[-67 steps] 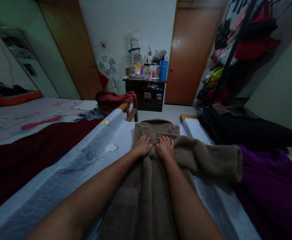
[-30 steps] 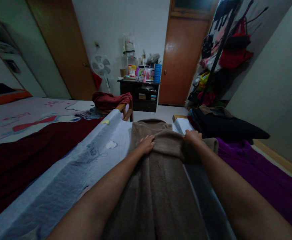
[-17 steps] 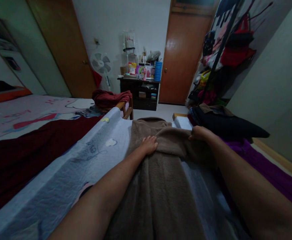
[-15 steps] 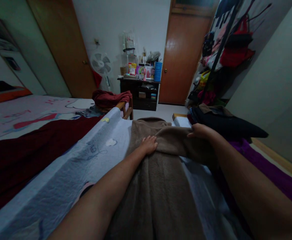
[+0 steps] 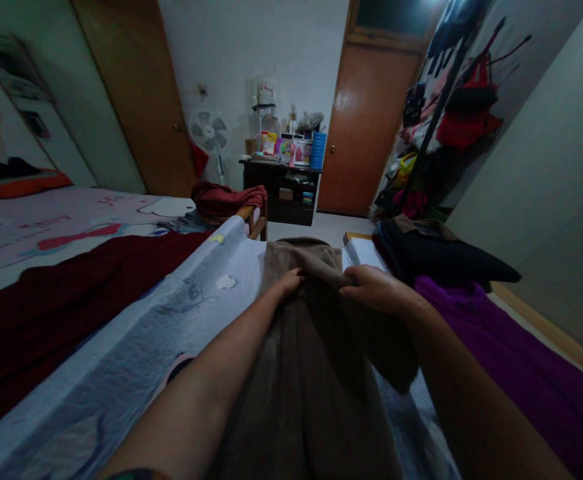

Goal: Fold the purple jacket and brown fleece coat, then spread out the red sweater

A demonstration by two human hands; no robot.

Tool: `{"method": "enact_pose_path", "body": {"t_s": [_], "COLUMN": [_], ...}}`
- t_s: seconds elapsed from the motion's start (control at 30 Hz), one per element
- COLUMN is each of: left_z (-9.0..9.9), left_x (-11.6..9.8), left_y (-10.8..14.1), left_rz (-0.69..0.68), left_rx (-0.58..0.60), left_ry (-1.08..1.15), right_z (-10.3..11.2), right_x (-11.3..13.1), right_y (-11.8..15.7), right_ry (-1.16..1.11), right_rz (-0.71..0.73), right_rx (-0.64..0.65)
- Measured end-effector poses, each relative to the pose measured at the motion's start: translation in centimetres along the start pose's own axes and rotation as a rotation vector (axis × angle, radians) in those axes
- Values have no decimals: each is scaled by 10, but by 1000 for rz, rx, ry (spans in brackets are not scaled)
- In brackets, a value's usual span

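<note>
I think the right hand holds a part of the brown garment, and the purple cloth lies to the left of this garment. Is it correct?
Not entirely: the purple cloth lies to the right of the brown garment, not the left, as the head view shows. The right hand does hold part of the garment.

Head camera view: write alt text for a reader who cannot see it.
A person's right hand grips a raised sleeve of a brown plush garment on a bluish-white patterned sheet, while the left hand touches the garment. Dark maroon cloth lies to the left; a purple garment and a pile of dark clothes lie to the right.
</note>
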State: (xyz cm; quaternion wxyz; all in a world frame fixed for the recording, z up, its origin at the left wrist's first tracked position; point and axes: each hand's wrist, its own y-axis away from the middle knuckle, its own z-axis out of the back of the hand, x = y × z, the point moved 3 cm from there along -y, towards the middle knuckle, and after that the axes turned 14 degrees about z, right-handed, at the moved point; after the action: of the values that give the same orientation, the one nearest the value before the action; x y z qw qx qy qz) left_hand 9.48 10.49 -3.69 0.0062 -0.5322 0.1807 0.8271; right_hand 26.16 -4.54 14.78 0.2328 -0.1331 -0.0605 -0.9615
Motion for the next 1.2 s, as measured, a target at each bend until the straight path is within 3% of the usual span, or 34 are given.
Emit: {"method": "enact_pose_path", "body": {"t_s": [0.2,0.27,0.4,0.5,0.6,0.67,0.77,0.87,1.03,1.2], "left_z": [22,26,30,33,34,32,30,28,27,26], "left_x": [-8,-12,-12,-3,8,16,28,36,38,40], "left_y": [16,28,54,65,70,71,73,76,82,87], "left_rz": [65,81,213,245,219,224,242,261,261,286], "left_rx": [37,110,370,348,270,250,219,199,208,210], "left_ry": [394,473,663,684,683,695,729,765,833,833], "right_z": [-41,-56,-85,-100,-109,-113,-116,-130,-153,-150], "right_x": [37,53,77,79,57,26,-32,-68,-69,-59], "right_y": [-1,-3,-8,-12,-14,-16,-16,-18,-29,-39], "right_ry": [-10,-32,-137,-306,-581,-698,-428,-160,-1,8], "right_rz": [137,168,218,314,360,241,-43,-208,-198,-142], "right_rx": [-17,-19,-30,-30,0,-66,-339,-366,-236,-271]}}
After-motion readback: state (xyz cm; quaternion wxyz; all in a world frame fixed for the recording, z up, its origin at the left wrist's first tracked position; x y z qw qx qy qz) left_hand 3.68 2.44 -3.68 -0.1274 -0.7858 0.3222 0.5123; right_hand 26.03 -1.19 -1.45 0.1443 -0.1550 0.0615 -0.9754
